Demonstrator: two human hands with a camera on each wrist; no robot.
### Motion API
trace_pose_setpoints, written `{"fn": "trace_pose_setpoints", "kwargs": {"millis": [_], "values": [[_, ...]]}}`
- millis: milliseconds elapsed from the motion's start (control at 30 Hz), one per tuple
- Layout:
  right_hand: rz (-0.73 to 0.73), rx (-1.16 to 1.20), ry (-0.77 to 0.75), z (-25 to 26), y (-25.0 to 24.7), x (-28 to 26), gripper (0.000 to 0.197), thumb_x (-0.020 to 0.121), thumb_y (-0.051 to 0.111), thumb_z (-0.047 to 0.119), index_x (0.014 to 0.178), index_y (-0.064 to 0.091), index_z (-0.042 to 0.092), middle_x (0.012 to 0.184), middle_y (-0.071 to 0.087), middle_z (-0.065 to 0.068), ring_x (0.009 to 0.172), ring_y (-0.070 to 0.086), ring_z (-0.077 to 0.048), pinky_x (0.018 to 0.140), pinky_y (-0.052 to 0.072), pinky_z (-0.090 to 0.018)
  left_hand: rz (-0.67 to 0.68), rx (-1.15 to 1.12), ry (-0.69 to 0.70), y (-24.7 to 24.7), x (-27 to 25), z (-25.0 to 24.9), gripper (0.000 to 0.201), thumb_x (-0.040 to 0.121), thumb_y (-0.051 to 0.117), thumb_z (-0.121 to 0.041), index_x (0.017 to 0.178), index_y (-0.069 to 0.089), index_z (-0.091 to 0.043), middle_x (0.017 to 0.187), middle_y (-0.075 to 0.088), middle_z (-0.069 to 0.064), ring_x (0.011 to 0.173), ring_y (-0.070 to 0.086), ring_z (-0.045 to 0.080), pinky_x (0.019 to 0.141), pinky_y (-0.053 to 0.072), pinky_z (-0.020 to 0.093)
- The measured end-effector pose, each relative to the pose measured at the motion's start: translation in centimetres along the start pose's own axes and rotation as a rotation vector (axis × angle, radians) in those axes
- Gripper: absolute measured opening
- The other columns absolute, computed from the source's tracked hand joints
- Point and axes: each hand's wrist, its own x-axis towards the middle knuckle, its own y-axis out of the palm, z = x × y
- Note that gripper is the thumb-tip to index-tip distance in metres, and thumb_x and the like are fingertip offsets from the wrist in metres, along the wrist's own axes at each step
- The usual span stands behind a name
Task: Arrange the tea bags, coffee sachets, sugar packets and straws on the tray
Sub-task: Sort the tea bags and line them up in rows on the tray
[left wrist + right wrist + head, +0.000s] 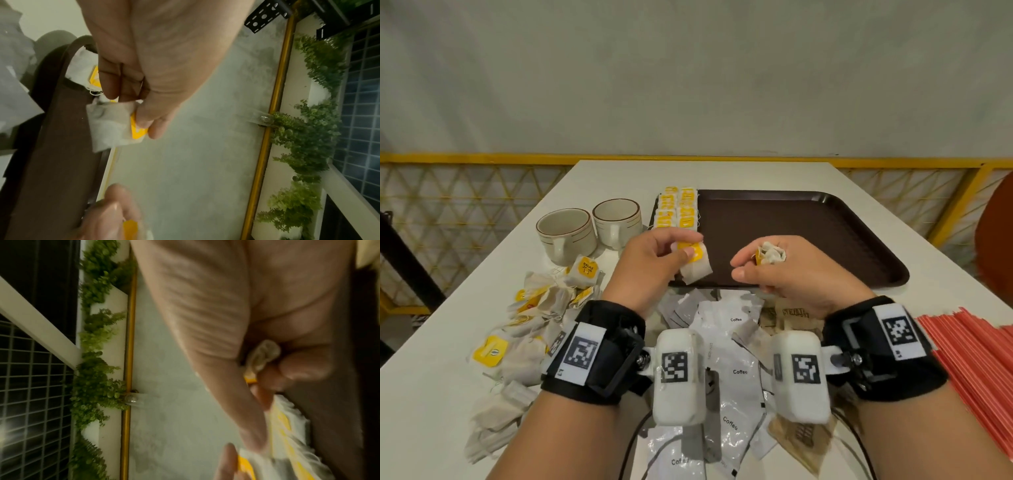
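Coffee sachets (736,373) nearest | white table (945,274) | left grip (654,263) pinching tea bag (697,267) | right grip (784,274) clutching bags

you face a pale grey plastered wall (688,68) filling the upper half of the head view, with a yellow rail (482,158) running across its foot. below the rail, at left and right, sits a lattice panel (448,205) framed in yellow. the white table (722,174) takes up the centre and lower frame. at the right edge you see part of a reddish-brown chair (996,240). in the wrist views, green ferns (308,129) hang along a white ledge beside dark gridded glazing (359,113)
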Motion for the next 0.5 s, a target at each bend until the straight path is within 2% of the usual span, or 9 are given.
{"fn": "trace_pose_setpoints", "kwargs": {"millis": [67, 133, 200, 267, 333, 433, 500], "values": [[0.077, -0.026, -0.001, 0.7, -0.3, -0.8, 0.012, 0.079, 0.076, 0.008, 0.089, 0.072, 0.004, 0.065, 0.062, -0.002, 0.056, 0.055, -0.009, 0.054, 0.046, -0.019, -0.002, -0.022, 0.004, 0.0, 0.1, 0.0, 0.029, 0.087, 0.063, -0.001, 0.101, 0.067, -0.026, 0.087, 0.071, -0.002, 0.076, 0.063, 0.004, 0.064, 0.047, 0.014], [0.132, -0.136, 0.012, 1.5, -0.4, -1.4, 0.010, 0.079, 0.076, 0.012, 0.087, 0.072, 0.007, 0.064, 0.064, 0.000, 0.055, 0.058, -0.008, 0.055, 0.048, -0.018, -0.013, -0.026, -0.017, 0.0, 0.1, 0.2, 0.033, 0.087, 0.065, -0.004, 0.107, 0.062, -0.029, 0.078, 0.066, 0.002, 0.071, 0.062, 0.006, 0.065, 0.048, 0.019], [0.171, -0.325, 0.038, 2.3, -0.6, -2.0, 0.009, 0.077, 0.078, 0.020, 0.083, 0.073, 0.015, 0.062, 0.065, 0.006, 0.054, 0.057, -0.005, 0.054, 0.047, -0.017, -0.023, -0.055, -0.053, -0.1, 0.2, 0.3, 0.031, 0.085, 0.067, -0.005, 0.106, 0.062, -0.026, 0.077, 0.065, 0.005, 0.070, 0.062, 0.011, 0.068, 0.049, 0.025], [0.192, -0.475, 0.085, 2.7, -0.8, -2.3, 0.013, 0.075, 0.080, 0.027, 0.083, 0.073, 0.020, 0.068, 0.069, 0.000, 0.056, 0.057, -0.008, 0.055, 0.049, -0.019, -0.019, -0.078, -0.084, -0.2, 0.3, 0.3, 0.025, 0.084, 0.068, -0.005, 0.101, 0.063, -0.023, 0.079, 0.068, 0.004, 0.070, 0.063, 0.012, 0.069, 0.049, 0.028], [0.209, -0.602, 0.148, 2.5, -0.9, -2.5, 0.022, 0.072, 0.082, 0.035, 0.087, 0.072, 0.022, 0.081, 0.072, -0.005, 0.062, 0.061, -0.011, 0.060, 0.051, -0.022, -0.007, -0.067, -0.094, -0.2, 0.4, 0.3, 0.020, 0.084, 0.069, -0.007, 0.097, 0.064, -0.022, 0.083, 0.069, 0.005, 0.075, 0.064, 0.015, 0.071, 0.050, 0.030], [0.232, -0.719, 0.216, 1.9, -0.4, -2.8, 0.035, 0.067, 0.083, 0.044, 0.092, 0.070, 0.023, 0.089, 0.071, 0.003, 0.077, 0.067, -0.011, 0.064, 0.054, -0.022, 0.001, -0.062, -0.096, -0.2, 0.3, 0.2, 0.019, 0.084, 0.070, -0.010, 0.096, 0.065, -0.023, 0.080, 0.068, 0.001, 0.073, 0.062, 0.012, 0.068, 0.048, 0.026], [0.233, -0.767, 0.237, 1.5, 0.1, -2.9, 0.038, 0.065, 0.084, 0.044, 0.091, 0.070, 0.021, 0.087, 0.072, 0.003, 0.079, 0.068, -0.013, 0.071, 0.055, -0.028, 0.007, -0.072, -0.105, -0.1, 0.1, 0.1, 0.020, 0.083, 0.071, -0.010, 0.097, 0.065, -0.022, 0.082, 0.069, 0.002, 0.074, 0.062, 0.012, 0.068, 0.047, 0.025]]}}
